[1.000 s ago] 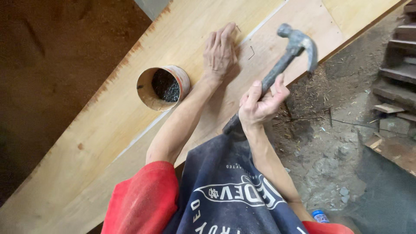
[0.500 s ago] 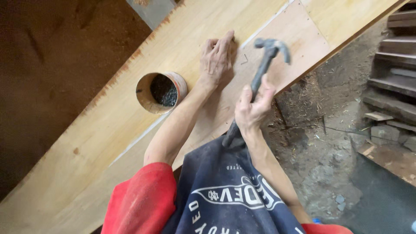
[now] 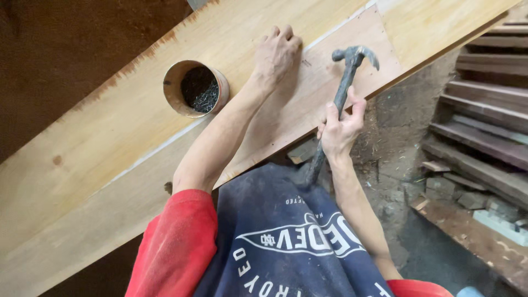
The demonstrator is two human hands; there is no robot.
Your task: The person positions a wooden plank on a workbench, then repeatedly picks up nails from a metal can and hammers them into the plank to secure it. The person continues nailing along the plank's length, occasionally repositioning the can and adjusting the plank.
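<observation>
Tin (image 3: 175,88) of nails (image 3: 201,93) on plank (image 3: 110,143) — right hand (image 3: 338,129) grips hammer (image 3: 346,82)

Your left hand (image 3: 278,52) covers whatever its fingertips pinch against the board (image 3: 110,148). The hammer (image 3: 344,93) handle's middle hides inside your right hand (image 3: 338,129). Board ends run off-frame.

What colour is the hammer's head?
Dark grey metal hammer, held in the right hand; the head view shows it.
</observation>
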